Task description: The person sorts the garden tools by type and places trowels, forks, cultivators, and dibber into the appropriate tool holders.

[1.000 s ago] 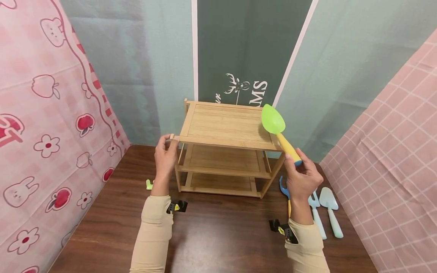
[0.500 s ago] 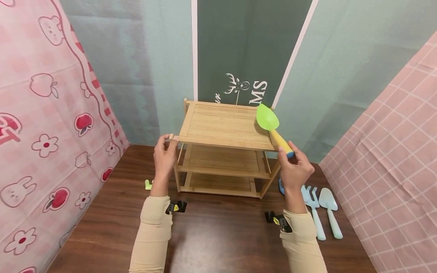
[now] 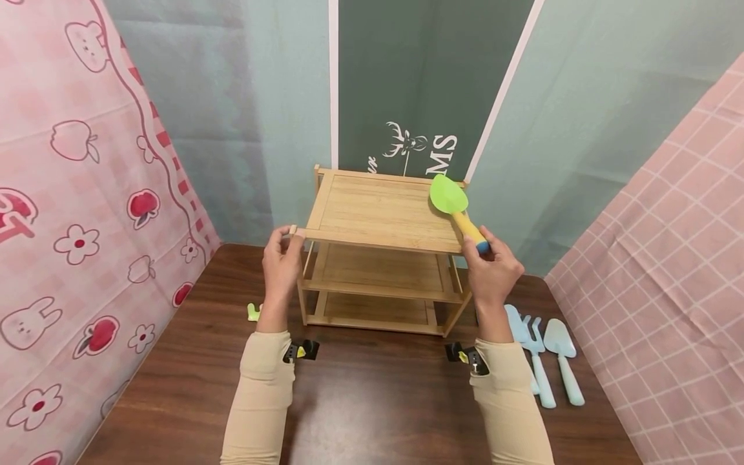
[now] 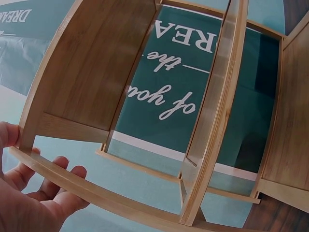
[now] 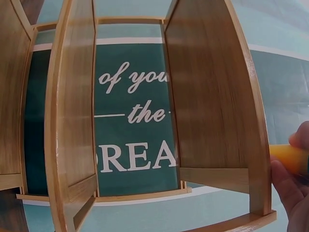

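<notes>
Passing freely between the boards of the three-tier wooden rack (image 3: 378, 210), and above its top's left part. Being blocked at the near left corner by the left hand (image 3: 281, 261), at the right by the right hand (image 3: 492, 268) and green-bladed trowel (image 3: 449, 197).

The trowel (image 3: 459, 218) is green, yellow and blue, the table (image 3: 360, 400) brown-grained.

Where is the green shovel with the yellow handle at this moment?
In the head view, the green shovel is over the right end of the top shelf of the wooden rack, its yellow handle in the grip of the right hand.
</notes>
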`<act>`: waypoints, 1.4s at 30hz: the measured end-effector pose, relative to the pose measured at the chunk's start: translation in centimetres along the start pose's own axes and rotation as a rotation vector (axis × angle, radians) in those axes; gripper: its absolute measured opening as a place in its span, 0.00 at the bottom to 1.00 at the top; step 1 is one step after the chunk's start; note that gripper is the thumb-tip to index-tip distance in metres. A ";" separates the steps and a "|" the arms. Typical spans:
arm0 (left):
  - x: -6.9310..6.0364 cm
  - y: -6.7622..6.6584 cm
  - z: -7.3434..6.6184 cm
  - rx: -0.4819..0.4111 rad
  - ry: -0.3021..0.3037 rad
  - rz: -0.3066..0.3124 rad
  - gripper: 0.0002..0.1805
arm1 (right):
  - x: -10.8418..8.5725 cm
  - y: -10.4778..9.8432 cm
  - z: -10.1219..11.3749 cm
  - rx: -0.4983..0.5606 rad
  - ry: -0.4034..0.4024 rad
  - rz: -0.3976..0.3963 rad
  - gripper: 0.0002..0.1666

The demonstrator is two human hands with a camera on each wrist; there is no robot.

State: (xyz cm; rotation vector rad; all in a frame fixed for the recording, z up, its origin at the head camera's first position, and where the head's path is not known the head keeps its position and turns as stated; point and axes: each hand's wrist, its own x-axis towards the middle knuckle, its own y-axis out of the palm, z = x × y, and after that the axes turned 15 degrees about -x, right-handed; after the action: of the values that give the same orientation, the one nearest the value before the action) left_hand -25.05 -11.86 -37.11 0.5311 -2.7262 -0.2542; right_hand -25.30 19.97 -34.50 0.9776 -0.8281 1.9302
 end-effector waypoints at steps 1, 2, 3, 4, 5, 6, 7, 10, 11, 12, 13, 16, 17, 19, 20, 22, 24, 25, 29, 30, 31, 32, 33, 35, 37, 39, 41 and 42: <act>0.0 0.0 0.0 -0.001 -0.002 0.001 0.19 | 0.0 0.0 0.0 -0.007 -0.005 0.003 0.17; 0.0 0.0 0.0 -0.001 -0.004 0.003 0.19 | 0.1 0.0 0.0 -0.014 -0.010 0.006 0.17; 0.0 0.0 0.0 0.000 -0.005 0.004 0.19 | 0.2 0.0 0.1 -0.019 -0.009 0.006 0.17; 0.0 0.0 0.0 -0.001 -0.006 0.005 0.19 | 0.2 0.1 0.1 -0.024 -0.010 0.007 0.16; 0.0 0.0 0.1 -0.005 -0.007 0.005 0.19 | 0.3 0.1 0.1 -0.028 -0.010 0.010 0.16; 0.0 0.0 0.1 -0.009 -0.007 0.006 0.19 | 0.4 0.1 0.2 -0.027 -0.007 0.017 0.16; 0.0 0.0 0.1 -0.010 -0.005 0.004 0.19 | 0.5 0.2 0.3 -0.031 -0.003 0.023 0.16; 0.1 0.0 0.1 -0.012 -0.003 -0.002 0.19 | 0.7 0.3 0.5 -0.033 0.026 0.055 0.15; 0.1 0.0 0.1 -0.011 -0.003 -0.001 0.19 | 0.7 0.3 0.5 -0.041 0.033 0.069 0.16; 0.1 0.0 0.1 -0.011 -0.005 0.000 0.19 | 0.8 0.3 0.6 -0.055 0.038 0.086 0.16; 0.1 0.0 0.1 -0.010 -0.007 0.001 0.19 | 0.9 0.3 0.6 -0.076 0.040 0.105 0.16; 0.2 0.1 0.2 -0.008 -0.008 0.003 0.19 | 1.3 0.1 1.0 -0.140 0.034 0.184 0.19; 0.2 0.1 0.2 -0.008 -0.007 0.002 0.19 | 1.4 0.0 1.0 -0.160 0.033 0.220 0.20; 0.1 0.2 0.2 -0.009 -0.008 -0.001 0.19 | 1.7 -0.4 1.2 -0.187 0.037 0.296 0.21; 0.1 0.2 0.2 -0.008 -0.009 -0.002 0.19 | 1.8 -0.5 1.3 -0.195 0.045 0.337 0.22; 0.1 0.2 0.2 -0.008 -0.008 -0.003 0.18 | 2.1 -0.9 1.4 -0.197 0.063 0.414 0.22; 0.1 0.2 0.2 -0.009 -0.009 -0.005 0.18 | 2.2 -1.2 1.5 -0.194 0.080 0.481 0.23; 0.0 0.2 0.2 -0.008 -0.009 -0.004 0.18 | 2.3 -1.3 1.6 -0.189 0.086 0.509 0.23; -0.1 0.0 0.2 -0.014 -0.009 -0.001 0.18 | 2.2 -1.3 1.8 -0.149 0.079 0.542 0.23; -0.1 -0.1 0.2 -0.016 -0.009 0.000 0.18 | 2.1 -1.3 1.8 -0.137 0.076 0.536 0.23; -0.1 -0.1 0.2 -0.020 -0.009 0.000 0.19 | 2.0 -1.2 1.9 -0.123 0.069 0.523 0.23; -0.1 -0.1 0.2 -0.024 -0.009 -0.002 0.18 | 1.9 -1.1 1.9 -0.116 0.061 0.507 0.23; -0.1 -0.1 0.3 -0.028 -0.008 -0.005 0.18 | 1.8 -1.1 1.9 -0.109 0.057 0.488 0.23; -0.1 0.0 0.3 -0.030 -0.007 -0.013 0.18 | 1.5 -1.0 1.9 -0.103 0.039 0.440 0.23; -0.1 0.0 0.4 -0.033 -0.007 -0.020 0.17 | 1.3 -0.9 1.8 -0.098 0.009 0.387 0.21; -0.1 0.1 0.4 -0.036 -0.007 -0.025 0.17 | 1.1 -0.8 1.6 -0.094 -0.024 0.342 0.20; -0.1 0.1 0.4 -0.035 -0.009 -0.027 0.17 | 0.9 -0.7 1.4 -0.085 -0.052 0.313 0.20; -0.1 0.1 0.4 -0.036 -0.009 -0.027 0.18 | 0.9 -0.6 1.3 -0.080 -0.062 0.305 0.20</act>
State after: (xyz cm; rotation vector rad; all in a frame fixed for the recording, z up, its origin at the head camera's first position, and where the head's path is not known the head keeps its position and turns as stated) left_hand -25.11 -11.71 -37.48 0.5577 -2.7195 -0.3127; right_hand -24.63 19.50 -33.00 0.9078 -1.1364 2.1112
